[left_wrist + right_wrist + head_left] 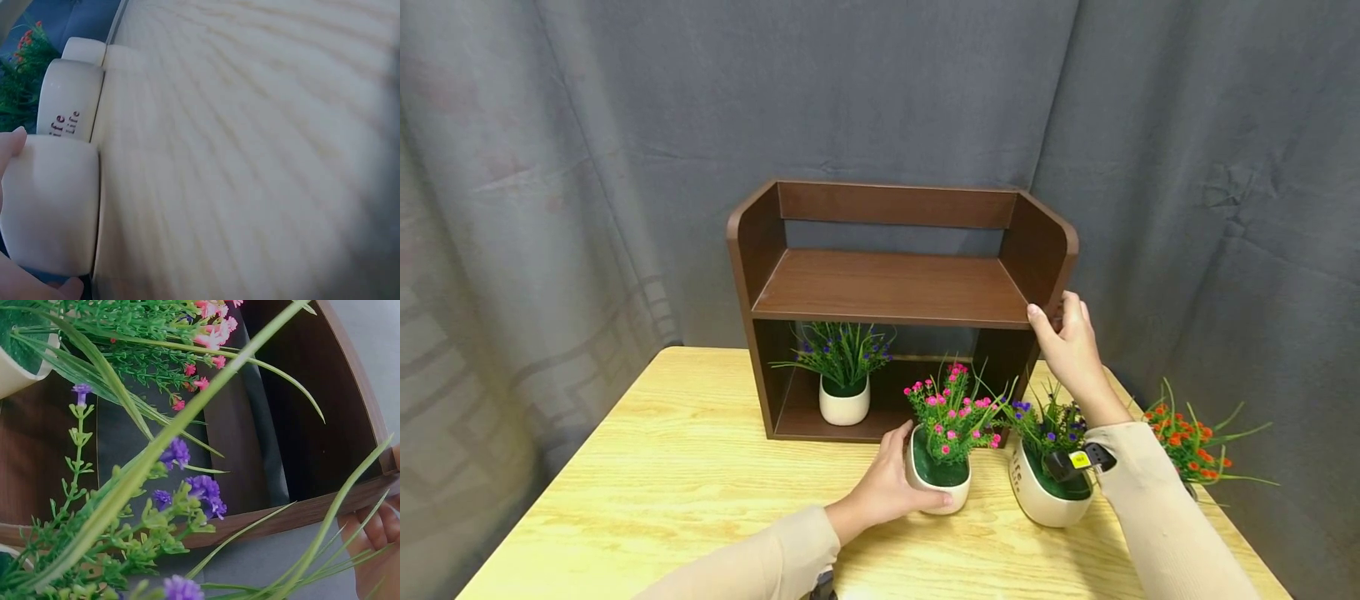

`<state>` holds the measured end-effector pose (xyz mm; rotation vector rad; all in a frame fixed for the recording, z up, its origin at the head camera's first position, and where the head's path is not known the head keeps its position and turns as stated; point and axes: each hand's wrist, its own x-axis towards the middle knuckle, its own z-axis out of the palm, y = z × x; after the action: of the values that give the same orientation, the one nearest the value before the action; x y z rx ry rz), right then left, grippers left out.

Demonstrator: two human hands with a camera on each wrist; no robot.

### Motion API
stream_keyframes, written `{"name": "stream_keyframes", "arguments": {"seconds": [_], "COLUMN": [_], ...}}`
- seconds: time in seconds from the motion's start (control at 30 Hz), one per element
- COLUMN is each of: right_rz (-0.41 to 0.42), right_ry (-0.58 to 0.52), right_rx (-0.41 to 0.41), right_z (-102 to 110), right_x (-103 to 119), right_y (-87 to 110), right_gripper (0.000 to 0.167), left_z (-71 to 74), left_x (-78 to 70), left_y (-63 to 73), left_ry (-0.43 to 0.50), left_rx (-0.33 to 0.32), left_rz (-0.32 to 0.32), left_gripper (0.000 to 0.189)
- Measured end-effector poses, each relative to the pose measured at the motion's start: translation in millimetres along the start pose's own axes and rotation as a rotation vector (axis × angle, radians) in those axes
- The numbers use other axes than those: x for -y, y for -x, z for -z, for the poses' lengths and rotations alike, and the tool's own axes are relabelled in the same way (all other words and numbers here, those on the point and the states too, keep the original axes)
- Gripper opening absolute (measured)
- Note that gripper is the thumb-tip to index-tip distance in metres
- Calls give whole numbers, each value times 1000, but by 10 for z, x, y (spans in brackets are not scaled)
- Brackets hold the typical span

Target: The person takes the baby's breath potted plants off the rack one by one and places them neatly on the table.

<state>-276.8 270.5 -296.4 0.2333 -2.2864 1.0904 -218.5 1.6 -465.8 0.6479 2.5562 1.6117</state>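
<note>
My left hand [886, 482] grips a white pot [53, 206] of pink artificial flowers [953, 417], thumb along its near side and fingers at its far side. This pot stands on the table in front of a two-tier brown wooden shelf [887, 287]. At the shelf's right side panel is my right hand [1070, 350], its thumb on the front edge and its other fingers around the outer face. In the right wrist view, that hand [378, 550] shows partly behind grass blades. A purple-flowered plant in a white pot [1045, 504] stands below my right forearm.
Inside the lower compartment, on the left, sits another white pot [844, 406] with blue-purple flowers. An orange-flowered plant [1187, 446] is at the far right, partly hidden by my right sleeve. Grey curtains [925, 92] hang behind the light wooden table [685, 467].
</note>
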Motion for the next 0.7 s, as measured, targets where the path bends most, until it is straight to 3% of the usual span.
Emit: {"name": "stream_keyframes", "arguments": {"seconds": [0.3, 0.7], "right_rz": [-17, -9], "right_ry": [14, 6], "right_rx": [-4, -12], "right_z": [-5, -14], "right_x": [19, 2], "right_y": [10, 6], "right_gripper": [45, 44], "left_z": [181, 466], "left_x": [-21, 37], "left_y": [27, 43], "left_ry": [44, 34], "left_rx": [48, 39], "left_rz": [-54, -92], "left_gripper": [112, 88]}}
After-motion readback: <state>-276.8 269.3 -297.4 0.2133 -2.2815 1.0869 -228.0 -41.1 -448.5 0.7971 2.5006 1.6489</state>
